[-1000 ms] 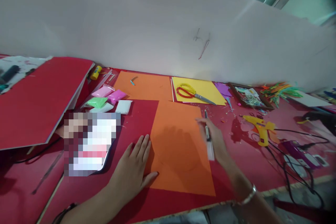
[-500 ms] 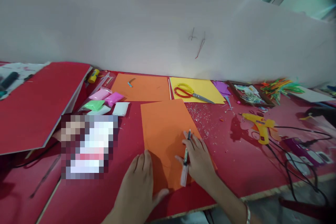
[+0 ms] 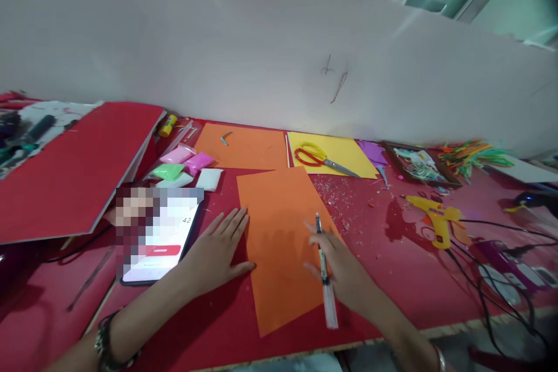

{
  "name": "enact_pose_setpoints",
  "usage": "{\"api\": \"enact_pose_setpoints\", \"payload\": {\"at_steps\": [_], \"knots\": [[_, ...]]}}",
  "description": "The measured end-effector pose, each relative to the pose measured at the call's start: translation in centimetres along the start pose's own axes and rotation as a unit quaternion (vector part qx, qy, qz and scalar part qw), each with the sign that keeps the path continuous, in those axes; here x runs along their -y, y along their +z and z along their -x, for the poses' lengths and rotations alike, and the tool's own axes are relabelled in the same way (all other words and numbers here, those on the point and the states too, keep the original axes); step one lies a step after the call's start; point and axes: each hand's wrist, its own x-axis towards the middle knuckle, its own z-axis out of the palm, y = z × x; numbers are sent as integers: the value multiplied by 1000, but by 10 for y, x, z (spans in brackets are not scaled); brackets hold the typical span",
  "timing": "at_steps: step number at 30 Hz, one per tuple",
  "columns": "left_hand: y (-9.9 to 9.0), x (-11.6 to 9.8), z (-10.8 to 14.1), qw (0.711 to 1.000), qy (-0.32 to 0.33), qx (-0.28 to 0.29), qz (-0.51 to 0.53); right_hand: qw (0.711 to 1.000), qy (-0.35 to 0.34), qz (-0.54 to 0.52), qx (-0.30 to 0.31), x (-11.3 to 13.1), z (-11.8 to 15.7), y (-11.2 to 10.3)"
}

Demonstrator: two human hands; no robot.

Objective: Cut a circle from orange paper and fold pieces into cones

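A sheet of orange paper (image 3: 283,267) lies on the red table in front of me, its surface looking plain. My left hand (image 3: 224,247) rests flat beside it, fingers spread, with the fingertips at the paper's left edge. Over the right part of the sheet is my right hand (image 3: 337,261), fingers curled around a pen (image 3: 323,267). The pen has a dark barrel, and its clear end points toward me.
A phone (image 3: 163,250), partly blurred, lies left, beside a red board (image 3: 87,168). Scissors (image 3: 322,160) rest on yellow paper (image 3: 300,139) behind. A yellow glue gun (image 3: 436,218) with cables stands right. Colourful clay packets (image 3: 178,154) sit back left.
My left hand has moved forward and left, from the sheet's near-left corner to higher along its left edge. My right hand, with the pen, has shifted slightly right. The view has shifted a little.
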Motion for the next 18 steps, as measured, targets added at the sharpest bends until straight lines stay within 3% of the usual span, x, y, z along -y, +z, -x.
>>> {"api": "enact_pose_setpoints", "payload": {"at_steps": [3,5,9,14,18], "knots": [[-5,-25,3,997,-48,44,-36,999,14,25,23,28,5,21],[-11,-41,4,992,-68,78,-66,997,41,67,5,40,8,38],[-23,-53,4,989,-67,107,-79,993,56,107,-11,46,13,59],[-34,-32,11,998,-19,55,-3,996,19,89,13,26,18,48],[-29,-1,11,999,8,-18,28,994,-37,60,79,5,19,25]]}}
